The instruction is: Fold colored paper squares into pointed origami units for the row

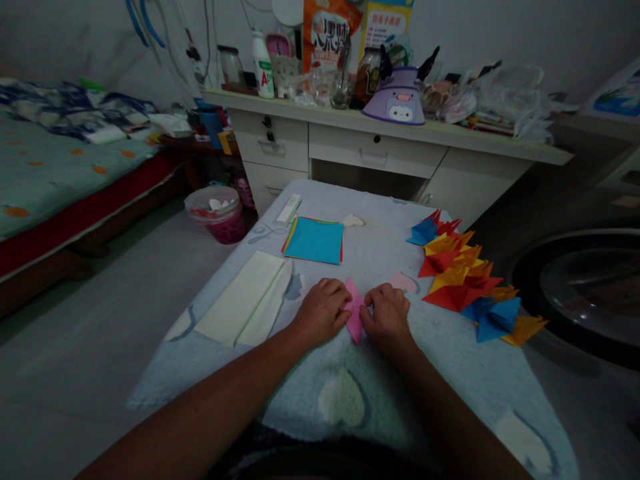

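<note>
A pink piece of folded origami paper [355,312], shaped like a narrow diamond, lies on the cloth-covered table between my hands. My left hand [325,308] grips its left edge with curled fingers. On the opposite edge, the fingers of my right hand [386,312] are bent and pinch the paper. Beyond them sits a stack of square coloured paper [316,241] with a blue sheet on top. To the right, several folded paper cranes [465,273] in red, yellow and blue stand in a row.
White folded sheets [245,297] lie left of my hands. A small white strip [289,209] and a crumpled white scrap [353,220] are farther back. Beyond the table is a white cabinet [340,137]; a pink bin [220,217] stands on the floor, and a washing machine [585,293] is at right.
</note>
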A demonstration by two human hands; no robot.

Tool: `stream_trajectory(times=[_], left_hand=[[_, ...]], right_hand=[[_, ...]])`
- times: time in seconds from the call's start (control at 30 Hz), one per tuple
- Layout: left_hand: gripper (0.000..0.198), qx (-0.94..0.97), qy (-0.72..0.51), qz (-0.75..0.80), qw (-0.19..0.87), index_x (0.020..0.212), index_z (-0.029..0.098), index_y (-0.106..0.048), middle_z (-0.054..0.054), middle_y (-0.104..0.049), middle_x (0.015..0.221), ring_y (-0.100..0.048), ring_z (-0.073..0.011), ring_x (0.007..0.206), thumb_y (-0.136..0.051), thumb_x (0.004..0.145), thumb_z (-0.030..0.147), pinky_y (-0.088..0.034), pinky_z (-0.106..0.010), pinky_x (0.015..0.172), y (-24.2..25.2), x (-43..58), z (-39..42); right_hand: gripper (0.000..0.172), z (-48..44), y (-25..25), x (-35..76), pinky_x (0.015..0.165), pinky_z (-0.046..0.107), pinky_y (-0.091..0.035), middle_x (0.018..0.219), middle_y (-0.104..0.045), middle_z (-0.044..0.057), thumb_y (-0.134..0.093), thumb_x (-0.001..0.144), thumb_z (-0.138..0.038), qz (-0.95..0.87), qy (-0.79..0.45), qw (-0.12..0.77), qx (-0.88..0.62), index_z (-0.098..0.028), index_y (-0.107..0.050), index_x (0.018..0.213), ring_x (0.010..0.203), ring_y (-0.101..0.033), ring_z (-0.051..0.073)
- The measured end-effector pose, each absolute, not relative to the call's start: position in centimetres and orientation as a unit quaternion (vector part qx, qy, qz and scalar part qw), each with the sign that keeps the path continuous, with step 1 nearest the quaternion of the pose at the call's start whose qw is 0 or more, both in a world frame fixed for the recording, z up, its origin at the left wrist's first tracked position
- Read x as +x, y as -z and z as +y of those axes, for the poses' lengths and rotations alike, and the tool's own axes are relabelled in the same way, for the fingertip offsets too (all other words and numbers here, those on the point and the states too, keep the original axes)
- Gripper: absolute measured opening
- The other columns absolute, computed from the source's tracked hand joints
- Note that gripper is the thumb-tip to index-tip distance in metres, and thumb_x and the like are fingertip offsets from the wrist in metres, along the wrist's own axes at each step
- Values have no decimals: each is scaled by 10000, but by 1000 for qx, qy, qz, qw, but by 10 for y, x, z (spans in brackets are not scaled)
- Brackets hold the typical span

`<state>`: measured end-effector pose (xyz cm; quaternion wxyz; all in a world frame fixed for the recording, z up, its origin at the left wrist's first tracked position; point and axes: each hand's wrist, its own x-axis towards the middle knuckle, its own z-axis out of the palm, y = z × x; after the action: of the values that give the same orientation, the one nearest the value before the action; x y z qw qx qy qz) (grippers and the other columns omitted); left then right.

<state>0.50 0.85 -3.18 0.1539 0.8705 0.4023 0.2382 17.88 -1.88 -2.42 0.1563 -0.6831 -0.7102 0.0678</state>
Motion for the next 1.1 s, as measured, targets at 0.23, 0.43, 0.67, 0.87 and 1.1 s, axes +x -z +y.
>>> stream_trajectory(times=[0.23, 0.43, 0.67, 0.87, 1.1], left_hand=[[92, 857, -241, 421, 172, 871, 174, -654, -51, -588, 881, -527, -214, 881, -651, 798, 229, -422, -344, 811, 26, 5, 9], [77, 813, -296, 437, 247, 786, 179, -653, -25, -581, 813, -559, -159, 788, -581, 813, 177, -419, -258, 698, 22, 7, 8], [195, 759, -337, 417, 369, 843, 160, -686, -31, -653, 802, -592, -156, 770, -494, 810, 144, -417, -254, 704, 12, 4, 8], [248, 661, -370, 408, 509, 806, 138, -671, -10, -620, 701, -552, -127, 647, -602, 815, 376, -390, -229, 592, 20, 4, 11], [243, 498, -404, 407, 650, 705, 133, -607, 35, -532, 551, -463, -71, 457, -666, 731, 367, -351, -200, 472, 27, 10, 16]], right_hand=[[27, -13, 31, 187, 780, 366, -338, 834, -574, 48, -553, 752, -221, -701, -174, 285, -630, -194, -551, 748, 862, -484, 232], [109, -12, 29, 183, 623, 276, -396, 701, -522, -15, -581, 778, -297, -622, -386, 424, -533, -208, -519, 763, 641, -489, 145], [156, -18, 22, 182, 761, 301, -439, 896, -615, 22, -576, 791, -240, -641, -407, 450, -470, -212, -599, 943, 816, -558, 168], [220, -20, 16, 181, 799, 325, -425, 963, -627, 31, -557, 802, -177, -697, -324, 428, -476, -231, -616, 1007, 902, -551, 192], [176, -20, 22, 184, 750, 300, -430, 977, -572, 32, -575, 833, -237, -629, -304, 496, -517, -231, -559, 1009, 837, -530, 170]])
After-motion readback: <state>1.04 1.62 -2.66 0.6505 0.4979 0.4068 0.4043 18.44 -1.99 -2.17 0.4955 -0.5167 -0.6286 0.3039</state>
